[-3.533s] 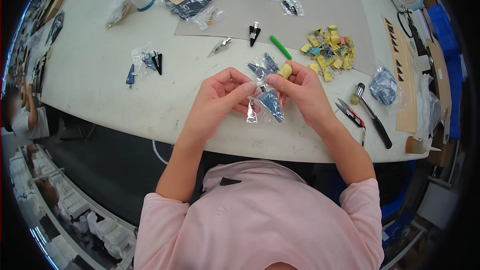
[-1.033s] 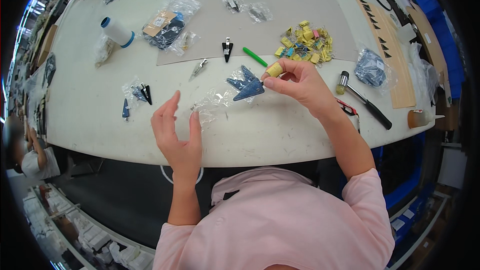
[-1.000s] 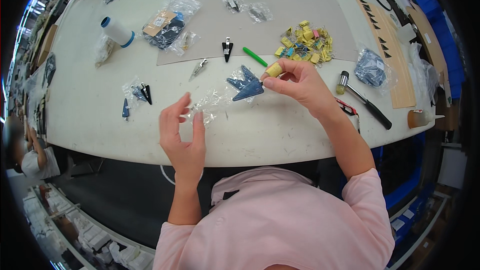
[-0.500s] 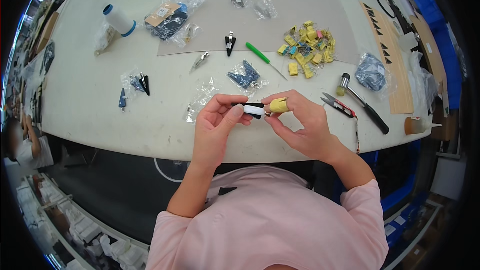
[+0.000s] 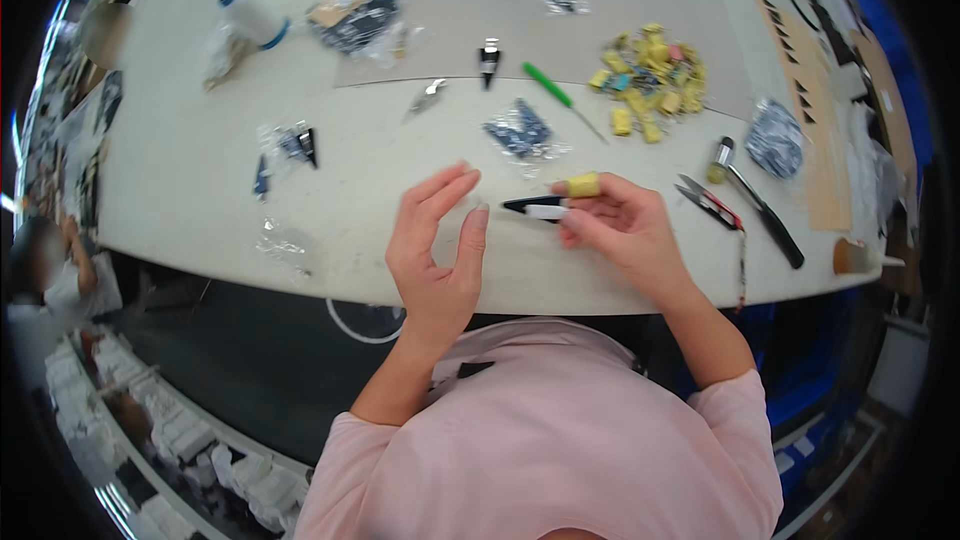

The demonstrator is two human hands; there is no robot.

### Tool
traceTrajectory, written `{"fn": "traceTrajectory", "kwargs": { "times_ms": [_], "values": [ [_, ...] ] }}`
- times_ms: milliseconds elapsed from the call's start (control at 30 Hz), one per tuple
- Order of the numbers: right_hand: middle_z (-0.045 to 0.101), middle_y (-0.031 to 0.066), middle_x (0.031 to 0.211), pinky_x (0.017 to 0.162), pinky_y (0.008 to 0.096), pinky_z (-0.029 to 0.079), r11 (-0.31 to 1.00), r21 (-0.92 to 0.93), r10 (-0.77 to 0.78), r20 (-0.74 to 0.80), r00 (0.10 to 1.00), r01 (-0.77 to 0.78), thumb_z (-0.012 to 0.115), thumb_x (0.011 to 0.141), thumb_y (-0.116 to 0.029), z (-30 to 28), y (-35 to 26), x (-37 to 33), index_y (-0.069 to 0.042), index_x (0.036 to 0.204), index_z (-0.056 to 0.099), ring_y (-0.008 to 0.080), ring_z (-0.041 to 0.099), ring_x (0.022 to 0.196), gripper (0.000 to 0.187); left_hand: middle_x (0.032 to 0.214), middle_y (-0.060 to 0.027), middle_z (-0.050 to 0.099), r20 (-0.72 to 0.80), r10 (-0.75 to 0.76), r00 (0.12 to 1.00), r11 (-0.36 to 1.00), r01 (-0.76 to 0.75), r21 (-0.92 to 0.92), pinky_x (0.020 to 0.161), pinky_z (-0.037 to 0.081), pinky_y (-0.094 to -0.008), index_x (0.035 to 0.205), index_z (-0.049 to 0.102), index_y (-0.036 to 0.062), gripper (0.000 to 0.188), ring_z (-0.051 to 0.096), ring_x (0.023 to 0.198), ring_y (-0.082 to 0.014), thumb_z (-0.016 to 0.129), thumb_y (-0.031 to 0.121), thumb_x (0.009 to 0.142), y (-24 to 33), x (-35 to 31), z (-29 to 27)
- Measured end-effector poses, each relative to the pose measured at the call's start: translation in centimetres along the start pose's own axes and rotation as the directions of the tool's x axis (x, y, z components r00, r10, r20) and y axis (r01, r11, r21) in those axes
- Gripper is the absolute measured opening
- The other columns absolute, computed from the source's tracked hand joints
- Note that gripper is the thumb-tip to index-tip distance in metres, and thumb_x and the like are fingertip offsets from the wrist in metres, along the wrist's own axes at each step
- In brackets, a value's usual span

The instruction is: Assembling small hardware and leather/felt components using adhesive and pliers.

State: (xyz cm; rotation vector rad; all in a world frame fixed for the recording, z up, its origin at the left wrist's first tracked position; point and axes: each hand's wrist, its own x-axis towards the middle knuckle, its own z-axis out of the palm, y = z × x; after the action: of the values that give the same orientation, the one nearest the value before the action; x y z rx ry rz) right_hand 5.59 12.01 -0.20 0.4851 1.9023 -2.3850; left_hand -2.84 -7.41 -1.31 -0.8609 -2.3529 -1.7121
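Observation:
My right hand [image 5: 625,230] pinches a black pointed hair clip [image 5: 528,207] with a white tag or strip along it. The clip's tip points left, above the table. Yellow wrapping [image 5: 582,185] covers that hand's index fingertip. Just left of the clip, my left hand [image 5: 440,240] is open, its thumb and fingers apart and slightly blurred. Beyond the hands lies a clear bag of dark blue clips [image 5: 520,130]. Farther off are a loose black clip [image 5: 489,62] with a metal end and a silver metal clip [image 5: 428,97].
A green-handled awl [image 5: 548,84] lies beside a pile of yellow-wrapped pieces [image 5: 650,70]. At right are red-and-black thread snips [image 5: 708,202] and a hammer [image 5: 765,215]. A thread cone [image 5: 255,18] stands at far left, near bagged blue clips [image 5: 292,145]. An emptied-looking clear bag [image 5: 282,245] lies near the front edge.
My left hand has let go of the black clip and opened; my right hand alone holds it now. A clear bag near my left hand has moved farther left. The whole view has shifted slightly.

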Motion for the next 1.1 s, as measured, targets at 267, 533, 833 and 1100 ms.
{"fn": "traceTrajectory", "kwargs": {
  "times_ms": [267, 533, 833, 1100],
  "values": [
    [0.061, 0.0027, 0.089, 0.073, 0.0218, 0.049, 0.978, -0.209, -0.045, -0.137, 0.990, 0.015, 0.062, 0.090, -0.002, 0.3, 0.9, -0.8, 0.004, 0.115, 0.062, 0.0075, 0.059, 0.077, 0.025, 0.148, -0.0317, 0.031, -0.408, -0.130, 0.904, 0.532, 0.411, 0.741, 0.116, 0.008, -0.0524, 0.143, 0.037, -0.0040, 0.059, 0.024, 0.141, -0.0426, 0.048, 0.029, 0.095, -9.1, -2.0, -10.6],
    [0.061, 0.0025, 0.093, 0.072, 0.0215, 0.049, 0.961, -0.275, -0.070, -0.145, 0.987, 0.028, 0.061, 0.090, -0.003, 1.0, 1.4, -0.4, 0.004, 0.115, 0.062, 0.0074, 0.058, 0.078, 0.026, 0.147, -0.0232, 0.039, -0.598, 0.025, 0.801, 0.890, 0.255, 0.378, 0.119, 0.013, -0.0474, 0.121, 0.057, -0.0044, 0.044, 0.030, 0.142, -0.0335, 0.033, -0.007, 0.085, -9.2, -3.0, -12.1],
    [0.060, 0.0010, 0.091, 0.070, 0.0197, 0.047, 0.938, -0.343, -0.114, -0.179, 0.977, 0.046, 0.061, 0.091, -0.004, 0.6, 1.6, -0.7, 0.004, 0.116, 0.062, 0.0051, 0.055, 0.076, 0.027, 0.122, -0.0238, 0.058, -0.773, -0.516, 0.369, 0.840, 0.040, -0.541, 0.080, 0.054, -0.0291, 0.099, 0.060, -0.0028, 0.026, 0.062, 0.103, -0.0202, 0.038, -0.012, 0.088, -14.9, -6.7, -17.9],
    [0.060, -0.0013, 0.085, 0.065, 0.0169, 0.046, 0.955, -0.292, -0.084, -0.122, 0.989, 0.045, 0.063, 0.090, -0.007, 1.0, 1.6, -0.1, 0.001, 0.114, 0.065, 0.0023, 0.053, 0.070, 0.025, 0.052, 0.0010, 0.041, -0.445, -0.813, -0.377, 0.191, 0.549, -0.814, 0.039, 0.024, -0.0262, 0.072, 0.052, 0.0105, 0.011, 0.033, 0.041, -0.0122, 0.048, 0.018, 0.078, -31.1, -22.6, -16.4]
  ]
}}
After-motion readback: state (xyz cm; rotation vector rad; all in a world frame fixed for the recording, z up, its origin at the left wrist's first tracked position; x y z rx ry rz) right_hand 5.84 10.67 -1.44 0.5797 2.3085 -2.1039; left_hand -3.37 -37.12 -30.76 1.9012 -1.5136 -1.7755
